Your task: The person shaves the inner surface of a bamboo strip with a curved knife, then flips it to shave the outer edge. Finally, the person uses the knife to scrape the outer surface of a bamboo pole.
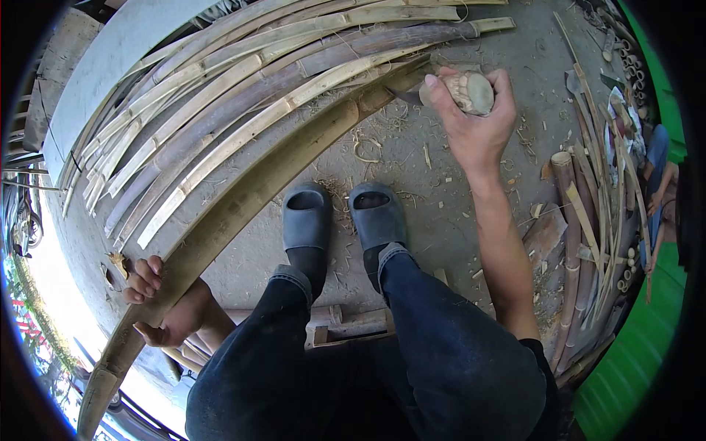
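A long split bamboo length (243, 209), its hollow side up, runs diagonally from lower left to upper centre. Its lower part is in my left hand (173, 309), fingers curled over one edge and thumb at the other. My right hand (476, 121) is closed around a stubby wooden piece (471, 93) with a pale round end and rough-cut sides. Between that hand and the bamboo's far end shows a dark pointed blade (403, 95), its tip at the bamboo's inner face; whether it joins the wooden piece I cannot tell.
Several split bamboo strips (220, 95) lie side by side at upper left. Shavings litter the concrete floor (434, 213) around my slippers (305, 220). Bamboo poles (570, 242) are piled at right, near a green corrugated sheet (640, 353). Another person's hand (657, 200) shows at the right edge.
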A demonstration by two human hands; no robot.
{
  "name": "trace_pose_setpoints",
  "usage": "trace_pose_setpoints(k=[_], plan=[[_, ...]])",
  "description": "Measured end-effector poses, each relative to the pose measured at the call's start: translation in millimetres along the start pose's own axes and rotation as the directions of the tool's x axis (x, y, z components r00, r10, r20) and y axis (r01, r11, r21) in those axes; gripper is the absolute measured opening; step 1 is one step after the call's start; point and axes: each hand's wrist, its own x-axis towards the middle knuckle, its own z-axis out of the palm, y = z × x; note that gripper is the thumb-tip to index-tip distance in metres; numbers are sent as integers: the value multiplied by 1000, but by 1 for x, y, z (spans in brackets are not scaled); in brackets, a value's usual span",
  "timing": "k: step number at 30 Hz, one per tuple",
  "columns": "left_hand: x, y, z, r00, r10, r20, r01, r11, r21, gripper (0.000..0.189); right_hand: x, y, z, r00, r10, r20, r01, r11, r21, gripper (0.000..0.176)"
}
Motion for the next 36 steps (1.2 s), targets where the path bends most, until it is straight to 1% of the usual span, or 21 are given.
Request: trace_pose_setpoints(k=[4, 6, 7, 9, 11, 13, 14, 16, 17, 19, 20, 21, 23, 25, 27, 28, 30, 31, 33, 34, 36], plan=[[0, 0, 0, 1000, -2, -3, 2, 1000, -23, 41, 6, 5, -14, 993, 95, -69, -91, 994, 52, 43], [-1, -1, 0, 1000, -1, -2, 1, 1000, -25, 41, 14, 29, -4, 983, 39, -180, -66, 987, -145, 44], [-2, -2, 1, 1000, 7, 6, -7, 999, -36, 41, 13, 32, -2, 981, 28, -191, -56, 988, -142, 44], [-4, -2, 2, 1000, 3, -7, -3, 1000, -3, 40, 6, 28, 8, 986, 78, -148, -120, 947, -298, 44], [-2, -2, -1, 999, -1, 53, 3, 1000, -30, 39, -15, 7, 16, 993, 22, -116, -50, 969, -243, 46], [-3, -5, -1, 1000, 14, -8, -13, 999, 47, 38, -32, -17, 14, 1000, 8, -25, -9, 999, -31, 45], [-3, -6, -2, 1000, 12, -7, -11, 999, 32, 36, -33, -24, 9, 999, 8, -32, -9, 999, -34, 45], [-3, -5, -2, 1000, 2, -8, -2, 1000, 26, 36, -35, -37, -1, 998, 46, -41, -39, 985, 167, 44], [-2, -5, -2, 1000, 4, -13, -3, 1000, 22, 36, -33, -34, -3, 998, 42, -50, -33, 986, 165, 44], [-3, -6, 0, 1000, 17, -5, -17, 1000, 24, 36, -20, -16, -8, 988, 72, -138, -72, 997, 5, 43], [-3, -8, 0, 1000, 26, -2, -26, 999, 34, 36, -11, 0, -6, 980, -36, -193, 7, 989, -149, 42], [-3, -8, 1, 999, 38, 8, -38, 999, 20, 36, -7, 12, -1, 977, -49, -207, 19, 989, -145, 42], [-5, -7, 1, 999, 23, -24, -22, 1000, 11, 37, 0, 30, 5, 968, 67, -240, -109, 980, -167, 42], [-4, -9, 1, 999, 32, -39, -32, 999, 14, 36, -9, 15, 11, 974, 82, -211, -121, 977, -177, 42], [-2, -9, -1, 997, 37, -68, -34, 998, 53, 36, -27, -14, 8, 997, 62, -55, -64, 997, -38, 43], [-1, -8, -3, 996, 30, -87, -27, 999, 40, 36, -34, -23, 2, 996, 64, -59, -66, 997, -40, 43], [1, -8, -7, 997, 26, -68, -23, 999, 40, 36, -45, -36, -9, 1000, 12, -1, -11, 983, 186, 44], [0, -8, -9, 999, 27, -47, -25, 999, 40, 36, -47, -36, -14, 1000, 11, -1, -11, 983, 184, 44], [0, -9, -9, 999, 26, -47, -25, 999, 33, 35, -46, -34, -30, 977, 211, -23, -197, 941, 274, 43], [0, -10, -8, 999, 26, -47, -25, 999, 29, 34, -44, -30, -33, 978, 205, -22, -192, 942, 274, 43], [-1, -11, -11, 999, 31, -44, -30, 999, 21, 33, -41, -14, -33, 874, 402, -272, -205, 813, 545, 42]])
